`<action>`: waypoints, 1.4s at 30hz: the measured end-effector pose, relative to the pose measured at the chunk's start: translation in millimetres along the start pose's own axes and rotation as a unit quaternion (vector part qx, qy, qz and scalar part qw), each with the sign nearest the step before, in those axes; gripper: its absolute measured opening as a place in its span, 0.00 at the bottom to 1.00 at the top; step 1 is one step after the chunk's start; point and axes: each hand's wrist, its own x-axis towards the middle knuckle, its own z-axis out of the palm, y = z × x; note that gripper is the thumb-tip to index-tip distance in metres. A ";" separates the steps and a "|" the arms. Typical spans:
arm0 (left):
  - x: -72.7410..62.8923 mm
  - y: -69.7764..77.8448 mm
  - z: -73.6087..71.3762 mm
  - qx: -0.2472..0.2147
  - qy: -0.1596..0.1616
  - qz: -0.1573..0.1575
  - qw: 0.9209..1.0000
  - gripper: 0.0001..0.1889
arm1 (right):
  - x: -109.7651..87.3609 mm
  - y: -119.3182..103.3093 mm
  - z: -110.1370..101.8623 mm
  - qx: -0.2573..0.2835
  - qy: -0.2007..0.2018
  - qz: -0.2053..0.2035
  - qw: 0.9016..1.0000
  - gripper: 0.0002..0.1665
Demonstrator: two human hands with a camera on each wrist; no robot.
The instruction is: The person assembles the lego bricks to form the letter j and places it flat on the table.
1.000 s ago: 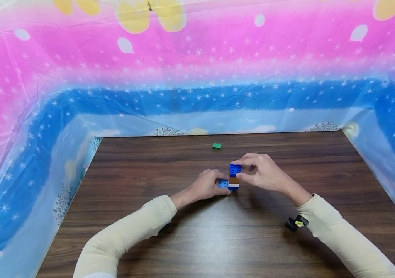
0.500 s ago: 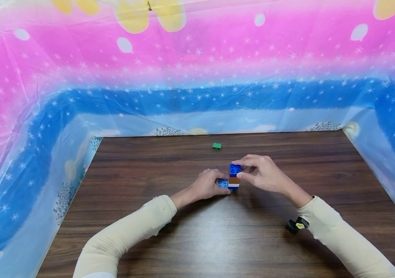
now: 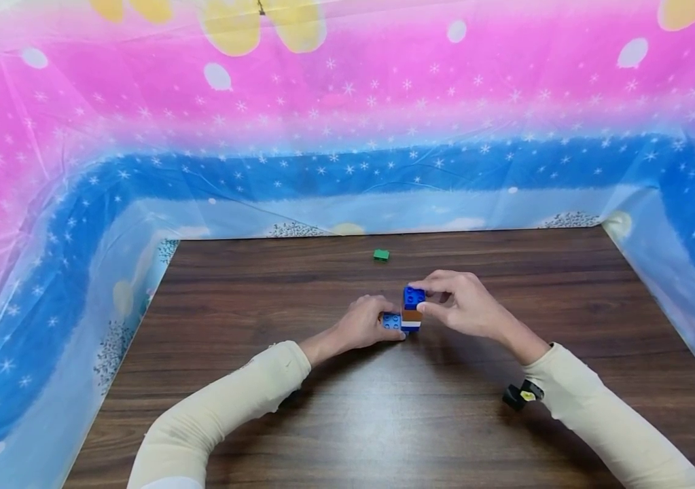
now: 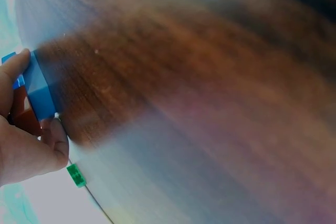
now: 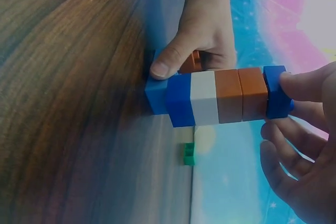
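My right hand (image 3: 469, 305) pinches a dark blue toy brick (image 5: 276, 92) between thumb and fingers at the top of a brick tower. In the right wrist view this brick sits slightly askew on the upper orange-brown brick (image 5: 254, 94). Below come another orange-brown brick (image 5: 229, 97), a white brick (image 5: 203, 98) and a lower dark blue brick (image 5: 180, 100). A light blue brick (image 3: 391, 321) forms the base, low over the table. My left hand (image 3: 362, 322) grips that base, its thumb along the near side. Another orange-brown brick (image 5: 190, 62) shows behind the left thumb, partly hidden.
A green brick (image 3: 381, 255) lies alone near the far edge of the dark wooden table (image 3: 249, 272). A pink and blue printed cloth (image 3: 323, 170) hangs around the back and sides. A black strap device (image 3: 521, 395) is at the right sleeve.
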 end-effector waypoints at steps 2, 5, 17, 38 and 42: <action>0.3 0.2 -0.1 0.000 0.002 0.002 1.000 0.23 | 0.8 -0.6 -0.6 -0.006 -0.004 -0.005 1.000 0.24; 1.0 0.1 -0.1 0.004 0.003 0.002 1.000 0.23 | 1.6 -1.3 -1.0 -0.009 -0.007 -0.009 1.000 0.24; -0.5 0.9 -1.3 0.005 0.009 -0.001 1.000 0.22 | 3.4 -4.2 -2.9 -0.075 -0.011 -0.041 0.996 0.25; 0.1 1.6 2.3 0.014 0.015 -0.001 1.000 0.21 | -2.0 14.9 6.7 0.074 -0.015 0.021 0.997 0.30; -0.3 1.4 2.5 0.024 0.020 -0.001 1.000 0.21 | -2.2 17.0 10.3 0.079 -0.007 0.034 0.996 0.31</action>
